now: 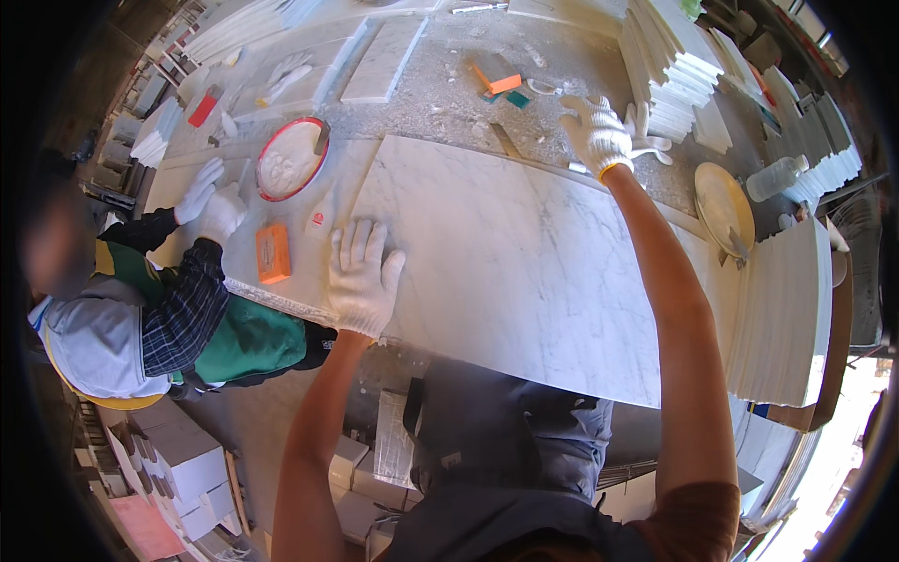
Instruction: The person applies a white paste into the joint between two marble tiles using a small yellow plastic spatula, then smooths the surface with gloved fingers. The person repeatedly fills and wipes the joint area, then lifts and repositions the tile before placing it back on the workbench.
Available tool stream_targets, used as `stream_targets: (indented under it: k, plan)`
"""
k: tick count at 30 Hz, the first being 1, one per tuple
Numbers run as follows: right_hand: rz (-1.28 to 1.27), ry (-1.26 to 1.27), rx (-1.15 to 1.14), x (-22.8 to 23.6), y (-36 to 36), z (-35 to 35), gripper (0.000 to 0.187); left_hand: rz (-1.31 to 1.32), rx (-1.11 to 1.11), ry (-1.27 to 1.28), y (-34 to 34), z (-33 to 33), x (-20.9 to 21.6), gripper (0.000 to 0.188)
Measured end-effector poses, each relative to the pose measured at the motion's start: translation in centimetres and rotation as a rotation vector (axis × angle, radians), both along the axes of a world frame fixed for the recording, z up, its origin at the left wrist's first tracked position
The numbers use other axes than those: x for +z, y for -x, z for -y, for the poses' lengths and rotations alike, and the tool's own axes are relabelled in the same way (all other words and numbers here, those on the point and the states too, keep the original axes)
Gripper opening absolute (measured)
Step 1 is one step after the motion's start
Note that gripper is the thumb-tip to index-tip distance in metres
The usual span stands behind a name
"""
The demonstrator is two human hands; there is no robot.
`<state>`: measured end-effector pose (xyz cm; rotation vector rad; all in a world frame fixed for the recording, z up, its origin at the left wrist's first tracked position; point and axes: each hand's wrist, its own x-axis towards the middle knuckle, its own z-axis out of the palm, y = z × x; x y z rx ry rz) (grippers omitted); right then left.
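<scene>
A grey-veined white marble slab (506, 253) lies in front of me on the worktable. My left hand (362, 281), in a white knit glove, rests flat near the slab's left edge with its fingers spread. Beyond the slab's far edge, my right hand (597, 136) reaches out in a matching glove, fingers apart and nothing visible in it. Close beside its fingertips is a loose white glove (648, 139). An orange block (272, 253) and a white bottle with a red mark (321, 215) sit left of my left hand.
A co-worker's gloved hands (213, 206) are at the left, near a red-rimmed bowl of white powder (293, 159). Stacked tiles (670, 70) stand far right, more stone pieces (782, 314) near right. A yellowish dish (724, 208), clear bottle (777, 176) and orange tool (496, 80) lie about.
</scene>
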<state>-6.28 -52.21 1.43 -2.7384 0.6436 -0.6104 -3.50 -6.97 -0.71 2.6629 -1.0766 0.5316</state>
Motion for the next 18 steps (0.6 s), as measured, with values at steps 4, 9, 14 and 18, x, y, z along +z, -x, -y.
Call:
stream_targets:
  k: [4, 9, 14, 18]
  plan:
    - [-0.084, -0.005, -0.014, -1.4, -4.8, 2.0, 0.046, 0.032, -0.023, 0.008, -0.4, 0.4, 0.9, 0.049]
    - [-0.136, -0.044, -0.068, -2.4, -8.1, 3.3, 0.044, -0.043, -0.07, 0.051, -1.4, 0.9, 1.3, 0.045]
    - [-0.111, 0.077, -0.113, -5.3, -9.9, 6.5, 0.032, -0.026, -0.166, 0.135, -2.8, 1.7, 1.3, 0.045]
    - [0.351, 0.12, -0.028, -3.1, -8.5, 5.2, 0.027, -0.018, -0.157, 0.093, -3.0, 1.8, 0.8, 0.044]
